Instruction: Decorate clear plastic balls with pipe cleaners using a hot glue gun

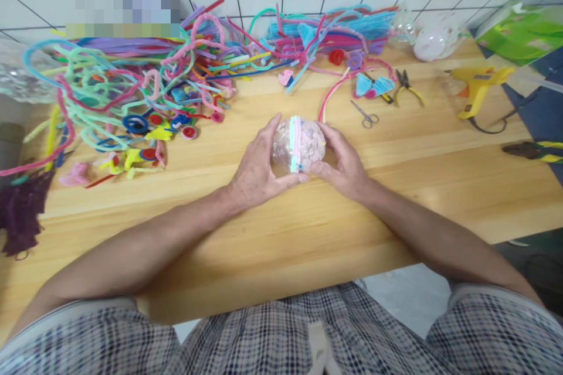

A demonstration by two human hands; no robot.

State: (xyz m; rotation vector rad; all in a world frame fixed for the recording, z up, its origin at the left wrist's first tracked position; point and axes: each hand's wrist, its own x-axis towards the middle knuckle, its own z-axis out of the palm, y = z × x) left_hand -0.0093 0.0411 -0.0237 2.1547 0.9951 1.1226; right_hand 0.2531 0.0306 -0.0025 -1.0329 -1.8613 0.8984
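- Clear ball (309, 142): one, on or just above the wooden table (281, 240), between your palms.
- Left hand (255, 171): cupped round its left side.
- Right hand (346, 165): cupped round its right; neither hand is nearer.
- Pastel band (295, 143): long axis runs away from you, crosswise to your grip.

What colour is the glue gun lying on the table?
The glue gun is yellow; the head view shows it best.
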